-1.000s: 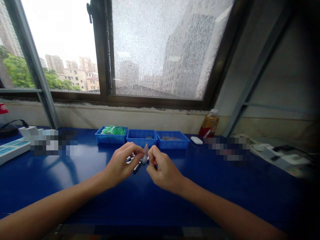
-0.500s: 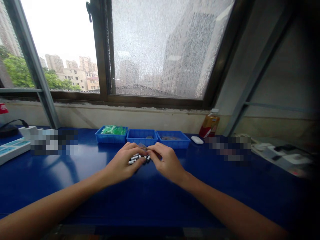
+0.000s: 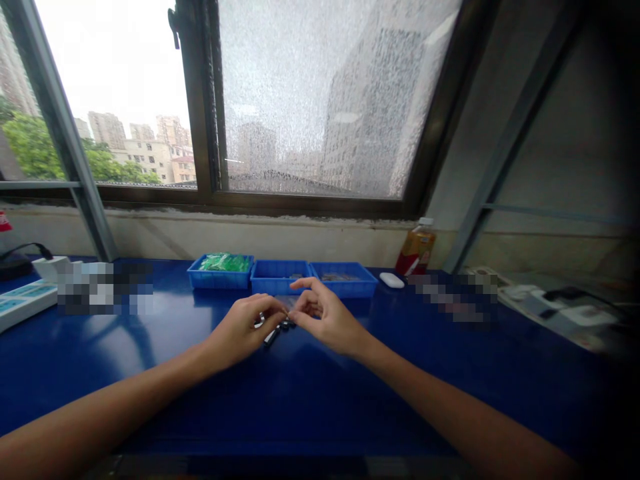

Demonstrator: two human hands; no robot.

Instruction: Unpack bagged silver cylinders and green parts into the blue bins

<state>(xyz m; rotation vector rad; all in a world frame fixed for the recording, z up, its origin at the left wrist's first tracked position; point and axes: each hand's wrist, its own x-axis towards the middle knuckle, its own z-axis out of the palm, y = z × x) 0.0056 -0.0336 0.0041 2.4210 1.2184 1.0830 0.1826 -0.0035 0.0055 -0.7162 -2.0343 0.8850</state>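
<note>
My left hand (image 3: 253,325) pinches a small clear plastic bag (image 3: 285,301) between thumb and fingertips, just above the table. Meeting it from the other side, my right hand (image 3: 327,321) has its thumb and a bent finger closed at the bag's near edge, while its index finger is raised and stretched out. What the bag contains, if anything, is too small to make out. Below the fingers lie several small black-and-silver cylindrical pieces (image 3: 271,335) on the blue table (image 3: 280,400), partly hidden by my left hand.
Beyond my hands stand three blue bins: one with green packets (image 3: 225,262), a middle bin (image 3: 263,275) with a few small parts, and a right bin (image 3: 345,288) with brownish pieces. A white case (image 3: 391,280) and a bottle (image 3: 416,252) are right; a power strip (image 3: 27,303) is left.
The bag, upright between both hands a second ago, now lies lower and flatter at the fingertips. My right hand has loosened from a curled grip, and its index finger has lifted.
</note>
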